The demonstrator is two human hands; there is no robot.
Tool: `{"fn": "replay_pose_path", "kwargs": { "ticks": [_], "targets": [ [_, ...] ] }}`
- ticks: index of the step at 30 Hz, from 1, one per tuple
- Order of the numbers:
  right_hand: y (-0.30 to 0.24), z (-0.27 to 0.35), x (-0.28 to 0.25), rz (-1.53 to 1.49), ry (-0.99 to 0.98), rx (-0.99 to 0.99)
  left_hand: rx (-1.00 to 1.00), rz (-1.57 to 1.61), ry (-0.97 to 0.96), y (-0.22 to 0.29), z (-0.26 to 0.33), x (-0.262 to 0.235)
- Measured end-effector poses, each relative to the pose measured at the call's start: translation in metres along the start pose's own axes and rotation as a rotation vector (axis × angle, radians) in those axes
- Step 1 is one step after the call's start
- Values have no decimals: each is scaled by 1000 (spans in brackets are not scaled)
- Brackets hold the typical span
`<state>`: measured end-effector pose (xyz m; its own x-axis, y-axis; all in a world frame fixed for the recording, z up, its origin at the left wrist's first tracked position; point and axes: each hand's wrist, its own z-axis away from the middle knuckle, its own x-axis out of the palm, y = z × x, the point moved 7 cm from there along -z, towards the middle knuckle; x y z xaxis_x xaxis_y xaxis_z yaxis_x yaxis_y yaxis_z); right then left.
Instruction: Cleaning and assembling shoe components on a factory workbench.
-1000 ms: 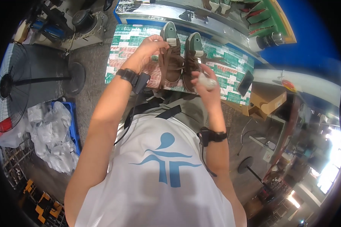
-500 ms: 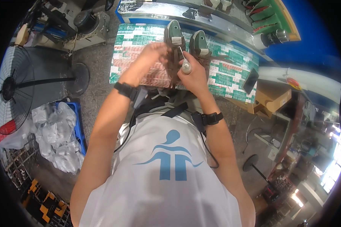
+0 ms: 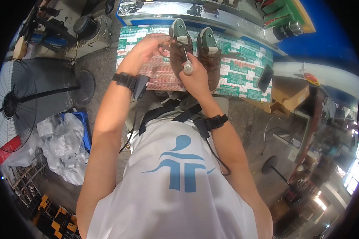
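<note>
Single view on record, taken from a head-worn wide fisheye camera looking steeply down the person's own chest and forearms. The forearms enter from the lower part of the frame and run upward to the hands, which sit in the upper centre, near the lens. The table (image 3: 243, 51) lies beyond them toward the top edge. The floor fan (image 3: 16, 105) falls at far left. Straight edges bow toward the dark circular rim. No second view is supplied for overlap.

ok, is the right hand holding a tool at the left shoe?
Yes: the right hand grips a pale round-handled tool whose thin shaft runs up to the left shoe, while the left hand pinches the shoe's side.
</note>
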<state>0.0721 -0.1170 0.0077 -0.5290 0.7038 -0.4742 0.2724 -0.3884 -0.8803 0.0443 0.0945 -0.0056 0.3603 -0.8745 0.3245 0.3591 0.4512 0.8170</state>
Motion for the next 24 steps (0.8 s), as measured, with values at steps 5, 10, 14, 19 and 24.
{"fn": "replay_pose_path", "kwargs": {
  "ticks": [5,10,14,19,24],
  "targets": [
    [-1,10,-3,-385,95,235,-7,-45,-27,-3,11,2],
    [-2,7,0,-378,-20,204,42,-50,7,8,5,15],
    [7,5,7,-244,-9,143,2,5,11,5,-2,17],
    [-20,7,14,252,-70,-95,3,11,23,0,7,4],
    [-16,7,20,193,81,-144,-27,-98,-12,-8,18,5]
  ]
}}
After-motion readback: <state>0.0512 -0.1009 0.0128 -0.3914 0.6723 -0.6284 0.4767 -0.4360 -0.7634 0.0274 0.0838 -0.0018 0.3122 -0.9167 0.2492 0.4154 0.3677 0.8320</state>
